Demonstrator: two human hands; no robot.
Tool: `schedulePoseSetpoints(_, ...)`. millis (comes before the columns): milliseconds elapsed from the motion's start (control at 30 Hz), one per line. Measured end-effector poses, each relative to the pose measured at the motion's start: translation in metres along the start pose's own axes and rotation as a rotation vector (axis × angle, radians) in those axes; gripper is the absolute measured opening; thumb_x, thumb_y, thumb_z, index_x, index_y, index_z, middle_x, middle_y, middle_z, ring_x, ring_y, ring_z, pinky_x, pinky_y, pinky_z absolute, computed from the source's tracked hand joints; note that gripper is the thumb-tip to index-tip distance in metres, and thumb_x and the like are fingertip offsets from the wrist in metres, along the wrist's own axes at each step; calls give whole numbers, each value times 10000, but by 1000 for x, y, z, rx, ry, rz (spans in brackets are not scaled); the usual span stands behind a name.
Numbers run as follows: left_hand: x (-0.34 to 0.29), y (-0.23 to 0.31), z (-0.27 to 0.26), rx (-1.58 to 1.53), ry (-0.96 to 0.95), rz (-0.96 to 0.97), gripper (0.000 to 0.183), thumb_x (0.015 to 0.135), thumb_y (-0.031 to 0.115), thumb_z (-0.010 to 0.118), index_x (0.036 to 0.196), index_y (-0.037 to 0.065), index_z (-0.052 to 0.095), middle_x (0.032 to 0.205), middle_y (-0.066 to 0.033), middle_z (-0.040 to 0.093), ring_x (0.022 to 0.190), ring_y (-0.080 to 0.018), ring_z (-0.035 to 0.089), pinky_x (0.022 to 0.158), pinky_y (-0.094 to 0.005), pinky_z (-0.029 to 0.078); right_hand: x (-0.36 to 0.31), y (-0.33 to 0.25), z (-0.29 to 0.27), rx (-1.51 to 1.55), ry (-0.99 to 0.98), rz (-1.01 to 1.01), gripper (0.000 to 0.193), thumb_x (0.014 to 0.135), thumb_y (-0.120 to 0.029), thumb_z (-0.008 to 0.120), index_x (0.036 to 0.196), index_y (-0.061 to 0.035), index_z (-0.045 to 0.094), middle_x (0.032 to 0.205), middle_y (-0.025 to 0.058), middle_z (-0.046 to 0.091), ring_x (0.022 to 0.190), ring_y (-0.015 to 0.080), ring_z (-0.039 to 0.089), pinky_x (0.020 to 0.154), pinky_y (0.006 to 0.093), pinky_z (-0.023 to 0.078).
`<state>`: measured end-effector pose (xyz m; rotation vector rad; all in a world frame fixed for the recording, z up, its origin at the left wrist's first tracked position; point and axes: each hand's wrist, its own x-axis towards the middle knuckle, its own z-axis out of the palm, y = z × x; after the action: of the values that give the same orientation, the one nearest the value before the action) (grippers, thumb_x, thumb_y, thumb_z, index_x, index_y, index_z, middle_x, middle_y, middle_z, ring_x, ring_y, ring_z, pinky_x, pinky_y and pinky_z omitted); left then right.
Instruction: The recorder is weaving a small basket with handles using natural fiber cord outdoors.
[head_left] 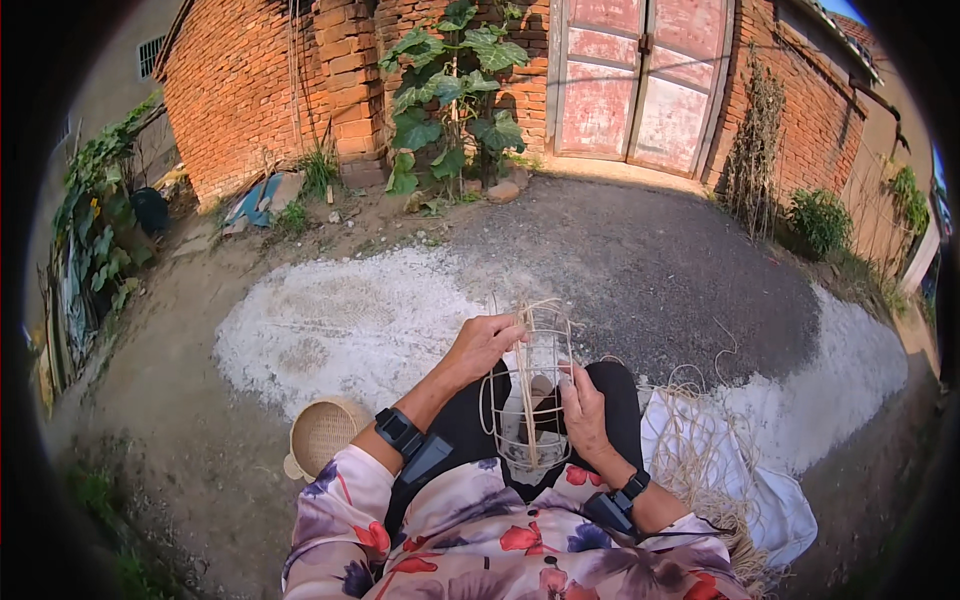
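Observation:
An openwork frame (527,395) of thin pale rods and hoops, like a basket skeleton, is held above my lap. My left hand (485,347) pinches its far left part, where pale strands are bunched together. Along the right side, my right hand (583,408) grips the frame with the fingers curled round its rods; some fingertips are hidden. Loose ends of strand stick out at the far end of the frame. Through its gaps my dark trousers and the ground show.
A round woven basket (298,438) stands on the ground at my left. By my right leg, a tangle of pale strands (700,440) lies on a white sack (785,510). White powdery patches (350,310) and dark gravel (680,290) cover the ground ahead, before a brick wall and red door (605,90).

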<state>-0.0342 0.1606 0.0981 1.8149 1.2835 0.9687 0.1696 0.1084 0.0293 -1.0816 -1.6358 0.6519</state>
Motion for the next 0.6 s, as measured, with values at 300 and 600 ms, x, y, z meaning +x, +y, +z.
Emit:
schedulePoseSetpoints(300,-7,-17,18,303,163,540,229,884,223,583,913,31,703,959,-126,635,814,-260,607,723,-354,477,-25,-1,-6,6,-104,62,320,960,-127,478,1263,-27,502,850,170,657,772,266,686,679,334,511)
schedulePoseSetpoints(600,-50,-9,43,-47,235,207,167,885,134,621,932,-11,688,714,-108,574,608,-184,591,563,-303,452,-45,-14,-24,-99,-238,23,372,927,-177,557,1283,-87,501,760,103,591,625,225,574,594,340,466)
